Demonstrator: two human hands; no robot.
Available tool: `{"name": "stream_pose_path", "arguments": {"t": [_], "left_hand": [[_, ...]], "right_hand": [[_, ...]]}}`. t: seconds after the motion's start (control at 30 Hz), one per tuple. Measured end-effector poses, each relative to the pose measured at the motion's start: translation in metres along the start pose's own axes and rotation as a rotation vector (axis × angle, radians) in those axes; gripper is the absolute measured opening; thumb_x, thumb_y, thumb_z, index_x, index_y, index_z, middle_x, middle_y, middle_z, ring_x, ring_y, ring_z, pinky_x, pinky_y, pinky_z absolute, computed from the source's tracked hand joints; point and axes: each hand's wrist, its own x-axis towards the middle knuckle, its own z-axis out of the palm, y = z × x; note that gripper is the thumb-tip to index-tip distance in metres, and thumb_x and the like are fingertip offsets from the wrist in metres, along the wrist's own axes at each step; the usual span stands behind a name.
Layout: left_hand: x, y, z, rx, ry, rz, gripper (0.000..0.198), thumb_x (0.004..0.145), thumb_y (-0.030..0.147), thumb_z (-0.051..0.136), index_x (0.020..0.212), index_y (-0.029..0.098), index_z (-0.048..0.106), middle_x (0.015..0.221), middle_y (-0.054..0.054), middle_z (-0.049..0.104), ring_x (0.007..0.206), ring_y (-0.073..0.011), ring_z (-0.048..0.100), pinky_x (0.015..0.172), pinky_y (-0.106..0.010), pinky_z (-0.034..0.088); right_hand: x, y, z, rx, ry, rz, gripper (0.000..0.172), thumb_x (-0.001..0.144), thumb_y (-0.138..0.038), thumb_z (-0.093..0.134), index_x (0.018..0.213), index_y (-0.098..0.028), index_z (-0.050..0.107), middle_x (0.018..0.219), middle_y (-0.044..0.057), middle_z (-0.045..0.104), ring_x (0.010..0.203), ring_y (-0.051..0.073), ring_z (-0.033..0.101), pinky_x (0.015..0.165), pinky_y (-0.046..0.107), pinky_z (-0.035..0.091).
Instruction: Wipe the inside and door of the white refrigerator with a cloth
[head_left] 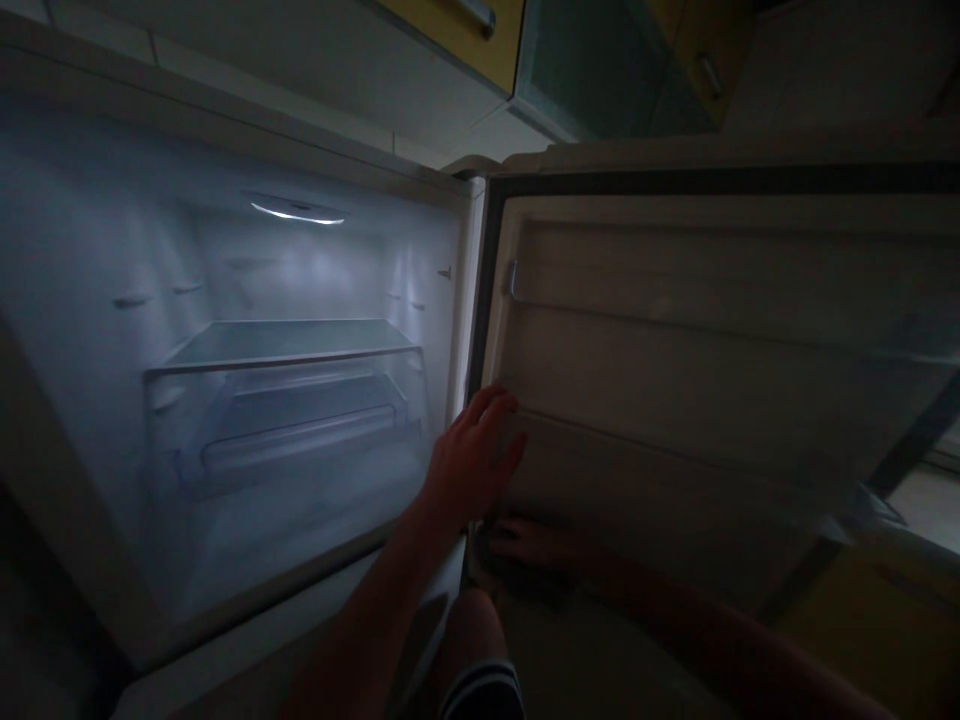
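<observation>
A fridge compartment stands open, lit by a lamp in its ceiling. Its door is swung out to the right, with the inner face towards me. My left hand reaches up to the hinge side of that door. Its fingers are slightly bent and apart, and the fingertips lie against the inner edge near the seal. Lower down, my right hand is in deep shadow by the door's bottom corner. Its fingers point left and look stretched out. What lies beneath that hand is too dark to make out.
Inside the fridge are a glass shelf and a clear drawer below it. Yellow cupboards hang above. My bent knee is below the hinge. Another yellow cabinet front stands at the lower right.
</observation>
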Motion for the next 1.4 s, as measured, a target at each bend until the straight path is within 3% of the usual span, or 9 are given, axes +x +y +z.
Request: {"name": "stream_pose_path", "arguments": {"t": [0.2, 0.37, 0.47, 0.7, 0.87, 1.03, 1.13, 1.27, 1.4], "left_hand": [[-0.004, -0.006, -0.009, -0.055, -0.031, -0.007, 0.036, 0.105, 0.033, 0.062, 0.140, 0.028, 0.054, 0.161, -0.010, 0.054, 0.136, -0.0281, 0.066, 0.111, -0.049, 0.061], [-0.004, -0.012, -0.010, -0.139, -0.048, -0.020, 0.032, 0.107, 0.030, 0.059, 0.139, 0.029, 0.056, 0.161, -0.009, 0.053, 0.136, -0.0265, 0.065, 0.110, -0.047, 0.062], [-0.003, -0.008, -0.010, -0.152, -0.044, -0.041, 0.030, 0.107, 0.027, 0.059, 0.137, 0.029, 0.058, 0.161, -0.010, 0.053, 0.135, -0.0266, 0.067, 0.109, -0.047, 0.063], [-0.002, 0.003, -0.011, -0.089, -0.070, -0.122, 0.032, 0.106, 0.023, 0.060, 0.137, 0.029, 0.057, 0.165, -0.009, 0.052, 0.137, -0.0303, 0.067, 0.112, -0.053, 0.060], [-0.001, 0.002, -0.011, -0.051, -0.074, -0.132, 0.036, 0.106, 0.026, 0.062, 0.141, 0.029, 0.057, 0.169, -0.007, 0.050, 0.142, -0.0315, 0.064, 0.112, -0.053, 0.062], [-0.009, -0.009, -0.019, -0.112, -0.098, -0.002, 0.064, 0.106, 0.028, 0.061, 0.165, 0.036, 0.036, 0.179, -0.009, 0.034, 0.156, -0.0304, 0.050, 0.118, -0.053, 0.058], [-0.040, -0.033, -0.020, -0.180, -0.060, -0.022, 0.071, 0.109, 0.032, 0.055, 0.172, 0.036, 0.021, 0.178, -0.012, 0.035, 0.156, -0.0260, 0.050, 0.117, -0.047, 0.058], [-0.123, -0.096, -0.016, -0.023, 0.092, -0.315, 0.039, 0.108, 0.034, 0.053, 0.145, 0.025, 0.060, 0.139, -0.011, 0.072, 0.127, -0.0241, 0.071, 0.109, -0.047, 0.060], [-0.226, -0.160, -0.034, 0.331, 0.098, -0.592, 0.040, 0.106, 0.033, 0.046, 0.131, 0.014, 0.070, 0.128, -0.017, 0.076, 0.121, -0.0305, 0.072, 0.110, -0.052, 0.057]], "right_hand": [[-0.089, 0.064, -0.044, -0.132, -0.170, 0.143, 0.071, 0.088, -0.053, 0.074, 0.156, -0.033, 0.063, 0.155, 0.007, 0.065, 0.139, 0.031, 0.064, 0.121, 0.041, 0.045], [-0.142, 0.093, -0.052, -0.098, -0.024, 0.269, 0.080, 0.079, -0.054, 0.082, 0.156, -0.038, 0.062, 0.156, 0.008, 0.064, 0.142, 0.035, 0.062, 0.118, 0.046, 0.048], [-0.130, 0.083, -0.040, -0.043, 0.035, 0.306, 0.074, 0.073, -0.043, 0.081, 0.145, -0.032, 0.071, 0.148, 0.009, 0.069, 0.136, 0.035, 0.065, 0.113, 0.045, 0.052], [-0.045, 0.016, -0.004, 0.220, 0.170, 0.271, 0.069, 0.068, -0.039, 0.080, 0.134, -0.019, 0.073, 0.136, 0.013, 0.075, 0.125, 0.034, 0.070, 0.110, 0.046, 0.053], [-0.047, -0.031, 0.002, 0.198, 0.310, -0.158, 0.075, 0.071, -0.049, 0.086, 0.138, -0.021, 0.068, 0.145, 0.015, 0.068, 0.133, 0.036, 0.064, 0.114, 0.048, 0.051], [-0.059, -0.018, 0.051, -0.431, 0.352, -0.475, 0.055, 0.086, -0.035, 0.080, 0.139, -0.028, 0.066, 0.136, 0.013, 0.070, 0.125, 0.034, 0.065, 0.111, 0.049, 0.051], [-0.045, 0.013, 0.097, -0.812, 0.458, -0.565, 0.041, 0.092, -0.018, 0.072, 0.130, -0.030, 0.070, 0.119, 0.012, 0.075, 0.113, 0.032, 0.068, 0.109, 0.050, 0.049], [-0.031, 0.031, 0.140, -0.925, 0.495, -0.592, 0.041, 0.093, -0.009, 0.065, 0.130, -0.029, 0.069, 0.115, 0.011, 0.075, 0.106, 0.028, 0.068, 0.101, 0.043, 0.049], [-0.020, 0.008, 0.157, -0.725, 0.405, -0.449, 0.048, 0.083, -0.016, 0.075, 0.128, -0.029, 0.069, 0.118, 0.009, 0.073, 0.108, 0.030, 0.067, 0.095, 0.040, 0.050]]}}
